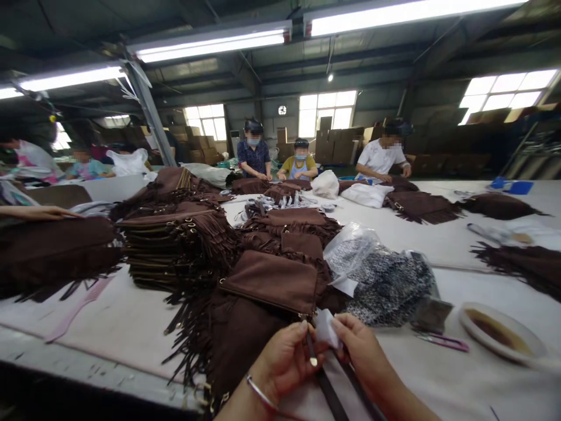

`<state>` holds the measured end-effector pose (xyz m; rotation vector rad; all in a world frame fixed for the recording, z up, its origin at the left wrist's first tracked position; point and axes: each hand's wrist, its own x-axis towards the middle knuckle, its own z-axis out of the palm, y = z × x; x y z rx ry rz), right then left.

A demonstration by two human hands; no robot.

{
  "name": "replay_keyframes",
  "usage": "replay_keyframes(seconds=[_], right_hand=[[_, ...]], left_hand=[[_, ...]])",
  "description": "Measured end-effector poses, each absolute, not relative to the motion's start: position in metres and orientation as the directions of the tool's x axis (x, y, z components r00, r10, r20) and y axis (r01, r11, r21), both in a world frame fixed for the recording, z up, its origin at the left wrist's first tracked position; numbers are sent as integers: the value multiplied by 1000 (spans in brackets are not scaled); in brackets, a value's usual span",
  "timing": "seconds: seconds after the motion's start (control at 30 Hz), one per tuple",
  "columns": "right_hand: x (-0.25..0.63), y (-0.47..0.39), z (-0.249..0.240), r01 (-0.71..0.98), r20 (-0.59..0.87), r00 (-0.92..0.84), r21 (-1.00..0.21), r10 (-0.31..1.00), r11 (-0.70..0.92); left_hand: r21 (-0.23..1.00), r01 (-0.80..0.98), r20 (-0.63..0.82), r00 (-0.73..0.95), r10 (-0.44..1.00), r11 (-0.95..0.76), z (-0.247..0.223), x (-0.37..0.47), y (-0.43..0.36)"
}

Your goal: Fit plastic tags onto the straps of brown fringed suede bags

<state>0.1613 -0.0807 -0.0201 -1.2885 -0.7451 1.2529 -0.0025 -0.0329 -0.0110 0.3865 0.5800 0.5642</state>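
My left hand [287, 358] is closed on a dark brown strap [312, 351], whose end carries a small gold-coloured stud. Pinched between the thumb and fingers of my right hand [359, 351] is a small piece of white paper [326, 328]. More strap hangs below both hands toward the bottom edge. Just beyond them lies a brown fringed bag [274, 280] with a zip along its near edge, on top of other fringed bags. Parts of my fingers are hidden behind the strap and the paper.
A tall stack of brown bags [153, 257] stands to the left. At right are a plastic bag of black-and-white pieces [385, 280], pink-handled snips [447, 342] and a shallow dish of brown liquid [537, 351]. Several people work around the table; a co-worker's arm [39, 213] reaches in from the left.
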Motion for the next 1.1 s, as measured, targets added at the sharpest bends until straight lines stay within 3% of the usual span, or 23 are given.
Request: replay_keyframes(seconds=[0.1, 0.23, 0.3, 0.37, 0.43, 0.5, 0.57, 0.77, 1.1], right_hand=[[159, -91, -28, 83, -131, 289, -983, 948, -162], [175, -104, -13, 468, -21, 194, -877, 981, -112], [195, -97, 0, 690, 138, 193, -723, 971, -35], [217, -77, 10, 869, 306, 172, -495, 936, 2], [235, -51, 14, 971, 301, 97, -237, 949, -24], [245, -27, 13, 998, 212, 37, -47, 977, -28], [249, -8, 12, 1000, 161, 10, 26, 987, -14], [258, 17, 14, 998, 154, 54, 19, 987, -57], [273, 21, 5, 998, -2, 46, -43, 999, -46]], left_hand=[[624, -307, -445, 617, 649, 719, -13, -2, -36], [771, -206, -440, 511, 738, 603, -13, -1, -38], [793, -179, -438, 499, 748, 583, -13, 0, -39], [788, -174, -447, 497, 744, 590, -14, 0, -39], [780, -174, -456, 499, 737, 601, -16, 0, -39], [776, -176, -457, 505, 732, 606, -18, -1, -39], [777, -169, -455, 515, 727, 606, -21, -2, -39], [742, -160, -481, 549, 683, 651, -27, -5, -32], [679, -184, -474, 628, 617, 710, -63, -3, -16]])
